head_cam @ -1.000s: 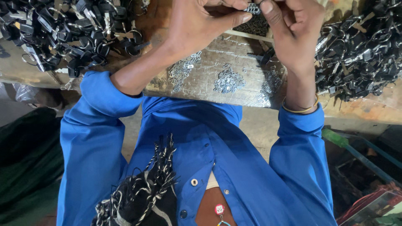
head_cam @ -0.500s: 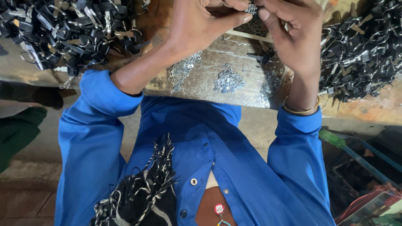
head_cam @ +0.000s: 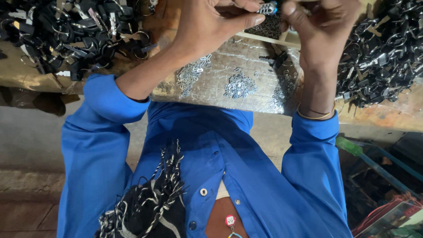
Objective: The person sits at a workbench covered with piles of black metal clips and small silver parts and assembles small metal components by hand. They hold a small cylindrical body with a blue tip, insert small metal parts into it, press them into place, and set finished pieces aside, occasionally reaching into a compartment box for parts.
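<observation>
Pinching a small silver metal piece [head_cam: 267, 8] between left hand [head_cam: 211, 24] and right hand [head_cam: 324, 26], probably joining parts; keep both fingertip grips close

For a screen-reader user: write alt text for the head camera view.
Seen from above, two hands, the left hand and right hand, together pinch a small silver metal piece over a foil-covered work surface scattered with tiny metal bits. Piles of dark metal parts lie on both sides; the person wears a blue shirt.
</observation>
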{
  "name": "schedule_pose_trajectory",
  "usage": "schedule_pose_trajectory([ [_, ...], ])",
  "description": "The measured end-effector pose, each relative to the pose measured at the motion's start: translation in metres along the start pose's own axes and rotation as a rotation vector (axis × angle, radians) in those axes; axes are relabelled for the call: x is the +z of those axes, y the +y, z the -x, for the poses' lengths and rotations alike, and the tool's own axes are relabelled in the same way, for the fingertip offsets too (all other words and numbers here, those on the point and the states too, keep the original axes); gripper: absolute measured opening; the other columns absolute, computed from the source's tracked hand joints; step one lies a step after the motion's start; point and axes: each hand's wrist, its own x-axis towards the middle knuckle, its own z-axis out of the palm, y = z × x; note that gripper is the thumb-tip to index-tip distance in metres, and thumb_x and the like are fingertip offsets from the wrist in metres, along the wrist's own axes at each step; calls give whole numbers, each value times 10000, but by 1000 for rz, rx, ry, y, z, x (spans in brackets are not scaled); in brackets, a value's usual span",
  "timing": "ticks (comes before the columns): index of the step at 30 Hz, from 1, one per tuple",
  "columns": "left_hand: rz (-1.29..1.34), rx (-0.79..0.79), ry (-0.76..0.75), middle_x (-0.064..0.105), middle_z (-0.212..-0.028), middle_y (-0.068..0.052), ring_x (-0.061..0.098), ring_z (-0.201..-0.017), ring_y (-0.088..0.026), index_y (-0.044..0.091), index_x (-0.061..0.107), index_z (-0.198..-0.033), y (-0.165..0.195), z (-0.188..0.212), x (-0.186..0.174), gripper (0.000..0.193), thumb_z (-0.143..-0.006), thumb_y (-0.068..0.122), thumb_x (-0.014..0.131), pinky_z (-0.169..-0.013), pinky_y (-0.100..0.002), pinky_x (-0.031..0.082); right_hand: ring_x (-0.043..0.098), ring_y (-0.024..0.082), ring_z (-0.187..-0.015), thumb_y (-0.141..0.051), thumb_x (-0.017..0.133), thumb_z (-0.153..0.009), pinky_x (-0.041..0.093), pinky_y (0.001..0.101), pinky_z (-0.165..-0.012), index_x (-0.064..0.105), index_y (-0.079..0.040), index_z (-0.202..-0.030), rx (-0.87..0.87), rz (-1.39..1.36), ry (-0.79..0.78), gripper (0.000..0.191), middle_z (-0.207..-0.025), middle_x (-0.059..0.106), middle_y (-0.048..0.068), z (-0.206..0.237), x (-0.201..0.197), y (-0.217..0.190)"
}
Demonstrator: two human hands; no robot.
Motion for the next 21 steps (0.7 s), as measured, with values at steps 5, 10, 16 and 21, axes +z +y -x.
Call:
schedule_pose_trajectory([
  [5, -45, 6, -34, 799, -1085, -80, 796, -997, -161, 21, 761, -1098, -1, 0, -1, 151, -1008, 51, 878, -901, -284, 677, 659, 152, -793, 72, 744, -1140, 545, 267, -675, 691, 71, -1076, 26, 131, -31, 83, -982, 710, 96, 4, 2, 3],
  [10, 20, -31, -39, 792, -1112, -88, 794, -1031, -167, 9, 753, -1120, 1, 2, 2, 146, -1021, 28, 858, -922, -306, 657, 703, 149, -826, 63, 719, -1090, 582, 275, -662, 667, 54, -1099, -28, 68, 120, 54, -1019, 713, 84, 2, 3, 8],
  [16, 103, -107, -36, 790, -1114, -82, 786, -1037, -164, 6, 738, -1114, 3, 1, 2, 155, -1011, 23, 851, -943, -295, 679, 698, 172, -902, 89, 685, -1168, 600, 308, -797, 688, 54, -1254, 129, -76, -32, 93, -1099, 726, 114, 6, -2, 11],
  [21, -48, 2, -32, 798, -1091, -72, 791, -1014, -151, 18, 764, -1086, 2, 0, 0, 152, -1002, 47, 887, -923, -294, 656, 719, 168, -944, 103, 655, -1155, 619, 306, -827, 681, 59, -1251, 94, -60, -87, 109, -1128, 729, 115, 7, -2, 10],
])
